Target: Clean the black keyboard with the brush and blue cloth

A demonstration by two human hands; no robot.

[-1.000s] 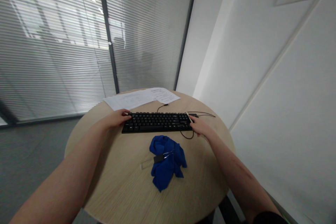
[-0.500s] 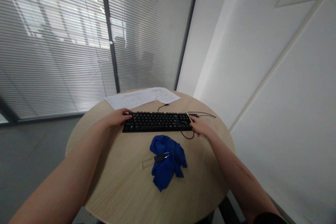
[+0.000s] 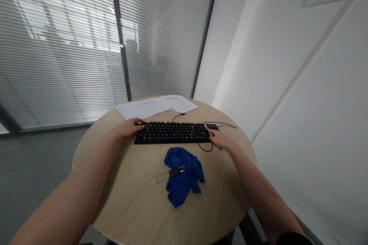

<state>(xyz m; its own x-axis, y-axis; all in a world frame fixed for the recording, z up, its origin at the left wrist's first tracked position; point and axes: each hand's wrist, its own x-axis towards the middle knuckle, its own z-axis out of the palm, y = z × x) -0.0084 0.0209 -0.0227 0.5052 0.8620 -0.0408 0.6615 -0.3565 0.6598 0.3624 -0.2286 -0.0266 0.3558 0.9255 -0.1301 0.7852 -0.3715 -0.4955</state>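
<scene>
Light reaches me through the blinds (image 3: pixel 71 72) at left, with 2 white streaks of glare high up; the floor (image 3: pixel 43 168) is dim. My left forearm (image 3: pixel 71 187) casts a soft shadow on the table (image 3: pixel 138 206). Wide-angle distortion stretches it towards the corner, and lettering on the keyboard (image 3: pixel 172 133) and papers (image 3: pixel 149 107) is unreadably soft.

Left forearm (image 3: pixel 77 183), bare, tapering to the wrist; right forearm (image 3: pixel 255 180), bare, likewise tapering, with black sleeve (image 3: pixel 291 239), hem curved, toward the elbow.
</scene>
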